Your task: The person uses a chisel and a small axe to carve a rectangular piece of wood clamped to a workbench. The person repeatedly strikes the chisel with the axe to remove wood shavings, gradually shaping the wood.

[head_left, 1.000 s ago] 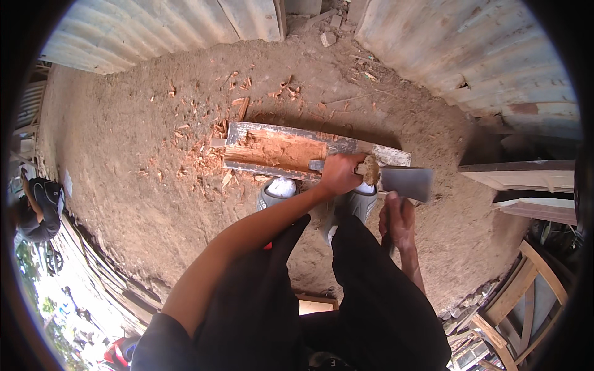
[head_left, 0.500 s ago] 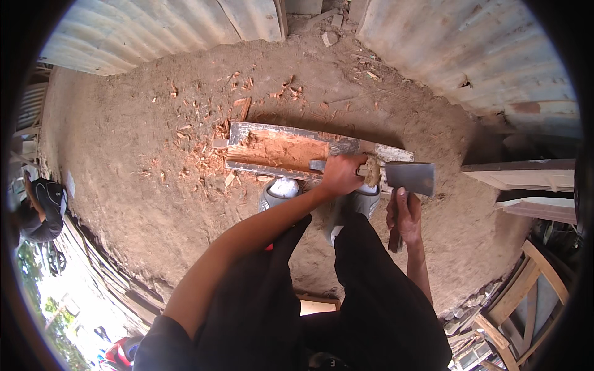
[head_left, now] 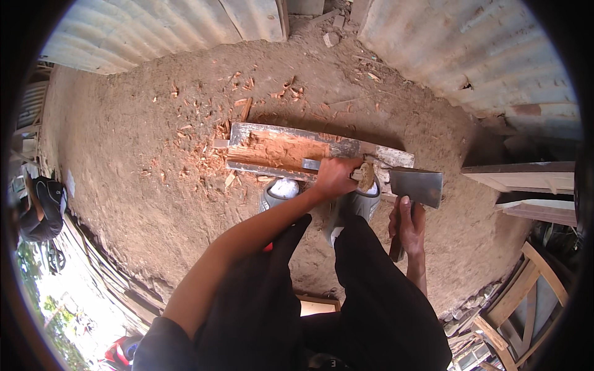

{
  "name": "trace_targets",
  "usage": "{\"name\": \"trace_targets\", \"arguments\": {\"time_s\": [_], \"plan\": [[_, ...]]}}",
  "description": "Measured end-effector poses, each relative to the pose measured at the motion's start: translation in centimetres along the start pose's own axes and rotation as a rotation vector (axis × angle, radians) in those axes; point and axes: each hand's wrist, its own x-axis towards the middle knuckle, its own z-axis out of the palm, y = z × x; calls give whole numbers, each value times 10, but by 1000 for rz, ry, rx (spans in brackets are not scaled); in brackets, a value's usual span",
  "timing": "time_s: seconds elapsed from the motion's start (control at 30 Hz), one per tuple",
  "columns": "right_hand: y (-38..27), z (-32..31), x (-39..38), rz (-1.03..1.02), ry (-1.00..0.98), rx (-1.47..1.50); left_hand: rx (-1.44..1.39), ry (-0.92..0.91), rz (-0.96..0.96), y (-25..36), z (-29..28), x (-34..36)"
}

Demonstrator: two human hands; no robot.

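Observation:
A wooden piece with a long hollow (head_left: 288,148) lies across the ground before my feet. Its hollow is raw and reddish, and dark, worn paint covers its edges. My left hand (head_left: 335,177) is wrapped round a chisel (head_left: 310,164). The flat blade points left over the near edge of the hollow, and the frayed, pale handle end shows on the right. In my right hand (head_left: 409,226) is a hatchet with a broad rectangular metal blade (head_left: 417,187). My thumb lies along its blade, just right of the chisel handle, and the two tools are apart.
Wood chips (head_left: 207,151) litter the dirt left of the wooden piece. My shoes (head_left: 279,193) stand close at its near edge. Corrugated metal sheets (head_left: 476,55) line the far side. Wooden boards (head_left: 526,176) and a wooden frame (head_left: 526,297) are at the right.
My right hand has moved slightly nearer and to the right with the hatchet, away from the chisel handle. My left hand has shifted a little left with the chisel.

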Motion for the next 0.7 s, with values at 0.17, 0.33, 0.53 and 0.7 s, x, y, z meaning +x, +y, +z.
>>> {"name": "trace_targets", "arguments": {"time_s": [0.17,0.33,0.53,0.7], "plan": [[-7,-5,-3,-23,-77,-12,-141,-65,179,2,1,1],[-8,-8,-9,-6,-101,-43,-106,-82,251,16,-4,11],[-10,-5,-13,31,-77,5,-200,-82,418,10,-16,29],[-7,-9,-15,64,-54,45,-405,17,265,24,-5,28]]}}
